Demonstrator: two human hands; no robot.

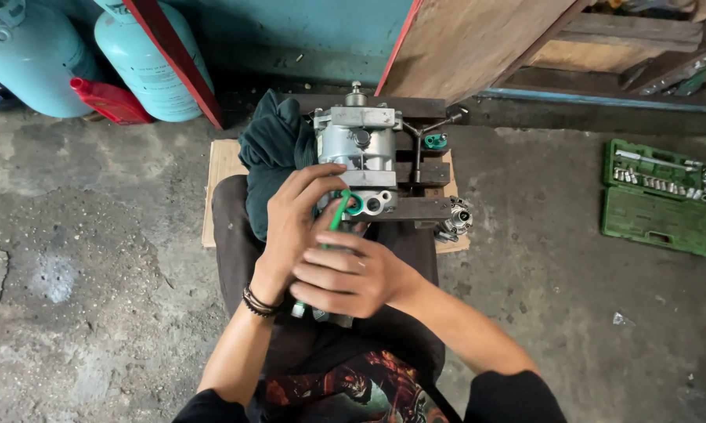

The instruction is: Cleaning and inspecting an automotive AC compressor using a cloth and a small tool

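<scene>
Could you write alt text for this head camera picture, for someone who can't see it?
Seen from above, a person's left hand steadies a metal compressor-like unit while the right hand works a green-handled tool at its ports. A green socket set case lies open on the concrete floor.

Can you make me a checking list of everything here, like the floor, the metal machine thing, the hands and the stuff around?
Surface: cracked grey concrete floor; wooden board under the work.
Job's things: silver metal unit clamped upright; green-handled tool at its port.
Clutter: dark cloth; open green socket set.
Grippers: left hand touches the unit; right hand grips the tool.
Cables: nothing seen.
Surroundings: two pale blue gas cylinders, wooden panel.
</scene>
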